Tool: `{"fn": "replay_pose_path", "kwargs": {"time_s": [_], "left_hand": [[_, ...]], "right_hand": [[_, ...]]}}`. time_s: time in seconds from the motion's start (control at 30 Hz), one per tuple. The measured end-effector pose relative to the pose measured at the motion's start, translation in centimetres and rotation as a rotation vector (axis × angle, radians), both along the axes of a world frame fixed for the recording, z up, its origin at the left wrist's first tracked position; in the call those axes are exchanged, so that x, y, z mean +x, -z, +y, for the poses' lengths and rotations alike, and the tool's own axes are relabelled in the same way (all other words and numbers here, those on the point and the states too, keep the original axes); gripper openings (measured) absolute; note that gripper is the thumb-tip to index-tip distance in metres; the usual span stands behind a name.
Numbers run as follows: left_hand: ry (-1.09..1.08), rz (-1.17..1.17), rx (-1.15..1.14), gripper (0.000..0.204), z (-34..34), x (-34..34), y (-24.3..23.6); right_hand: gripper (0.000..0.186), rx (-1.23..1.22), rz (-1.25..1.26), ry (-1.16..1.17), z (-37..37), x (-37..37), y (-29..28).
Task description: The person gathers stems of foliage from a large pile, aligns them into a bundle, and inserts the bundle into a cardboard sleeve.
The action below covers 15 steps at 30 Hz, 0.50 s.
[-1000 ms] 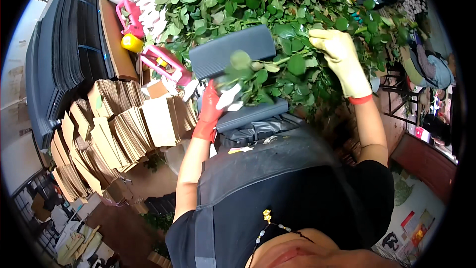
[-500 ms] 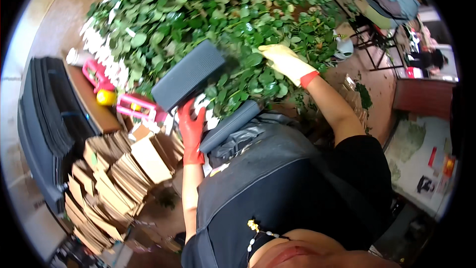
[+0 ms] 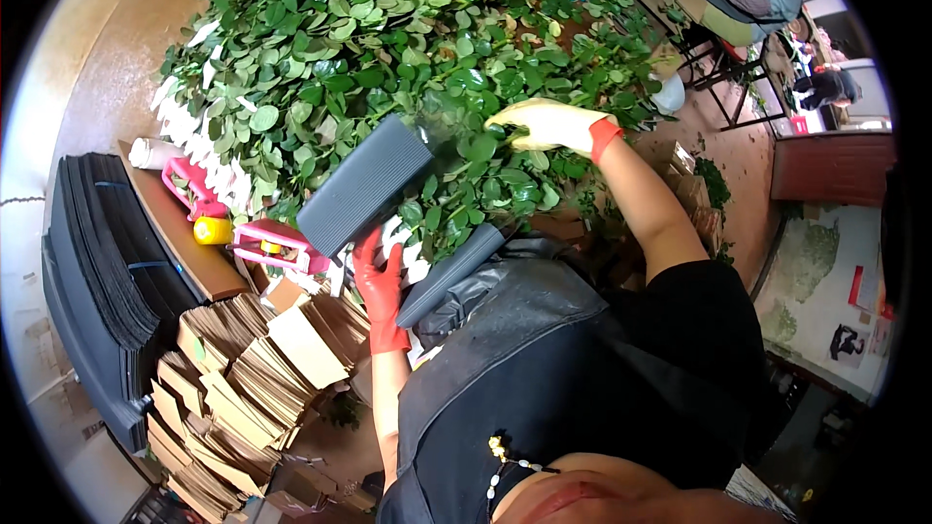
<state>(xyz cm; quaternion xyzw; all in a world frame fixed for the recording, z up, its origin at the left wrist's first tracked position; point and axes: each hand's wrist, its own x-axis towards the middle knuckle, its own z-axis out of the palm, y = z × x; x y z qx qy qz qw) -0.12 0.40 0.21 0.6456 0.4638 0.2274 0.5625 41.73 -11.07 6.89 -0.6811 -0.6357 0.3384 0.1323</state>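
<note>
Two gloved hands, listed first, well apart. Your left hand [image 3: 382,291], in a red rubber glove: thumb and fingers spread, fingertips at the lower edge of a dark grey, ribbed, box-shaped block [image 3: 364,184]; whether they touch it, you cannot tell from this view. Your right hand [image 3: 553,126], in a pale cream rubber glove: fingers bent over the leaves, thumb beneath; whether they close on a stem is hidden.

One broad heap of glossy green leafy stems [image 3: 379,58]: spread across the worktop ahead of you, its near part between your hands, behind a dark grey, rounded, ribbed bar [image 3: 451,277] at your apron. Handling, by judgement: each stem light, fairly stiff along its length, with soft leaves that likely tear or strip under a hard pull, and look slick where they shine. Neighbours overlap, so expect snagging. Hold best taken on bare stem below the leaves, with a light pinch; thorns are possible, though too small to make out.

One dark grey block, as above: probably rigid, its ribs likely giving your glove some grip; best taken by its long edges.

Also on your left: two pink plastic frame-shaped holders [image 3: 277,245]; one yellow rounded plastic piece [image 3: 212,230]; several rows of tan cardboard pieces [image 3: 301,340]; one thick stack of black sheets [image 3: 107,281].
</note>
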Motion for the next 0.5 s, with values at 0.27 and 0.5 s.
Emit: {"fn": "replay_pose_path", "kwargs": {"time_s": [0.27, 0.5], "left_hand": [[-0.026, -0.064, -0.036, 0.047, -0.1, 0.3, 0.5], [-0.023, 0.019, -0.025, 0.046, 0.1, -0.4, 1.7]], "right_hand": [[0.04, -0.15, 0.791, 0.69, 1.9, 2.5, 3.6], [0.037, 0.443, 0.081, 0.329, 14.6, -4.2, 0.2]]}}
